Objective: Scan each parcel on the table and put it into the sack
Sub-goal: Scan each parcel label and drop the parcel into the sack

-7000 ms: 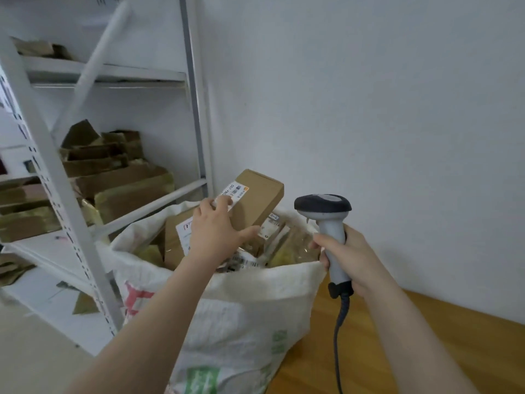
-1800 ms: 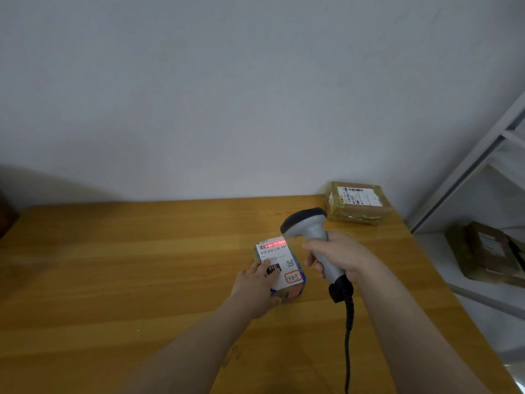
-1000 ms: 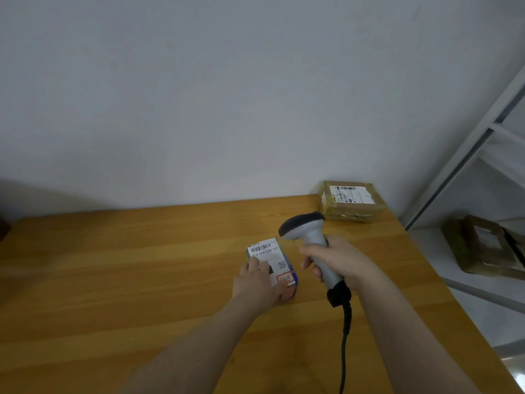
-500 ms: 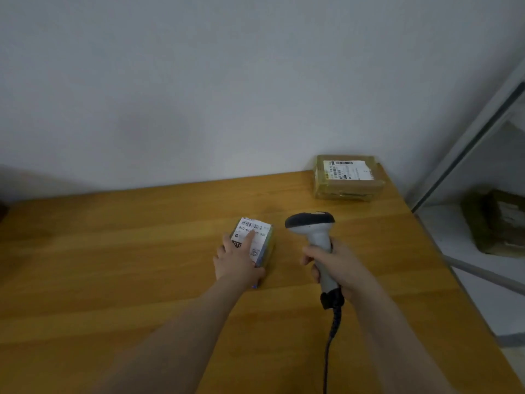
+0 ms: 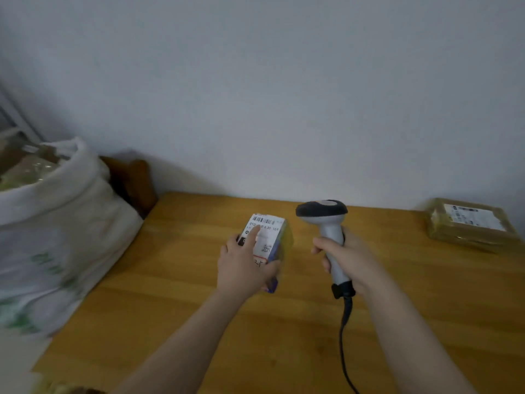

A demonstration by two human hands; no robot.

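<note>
Over the middle of the wooden table (image 5: 170, 294), the left hand (image 5: 241, 268) grips a parcel (image 5: 268, 237) and the right hand (image 5: 348, 257) grips a scanner (image 5: 322, 213). A second parcel (image 5: 468, 223) lies at the table's far right. The sack (image 5: 56, 228) stands past its left end, against the grey wall (image 5: 284, 95).

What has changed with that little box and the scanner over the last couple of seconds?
The red line from the scanner is gone from the label. The left hand now grips the small parcel and has carried it leftwards, toward the sack. The right hand still holds the scanner upright, and the brown parcel stays at the table's far right corner.
</note>
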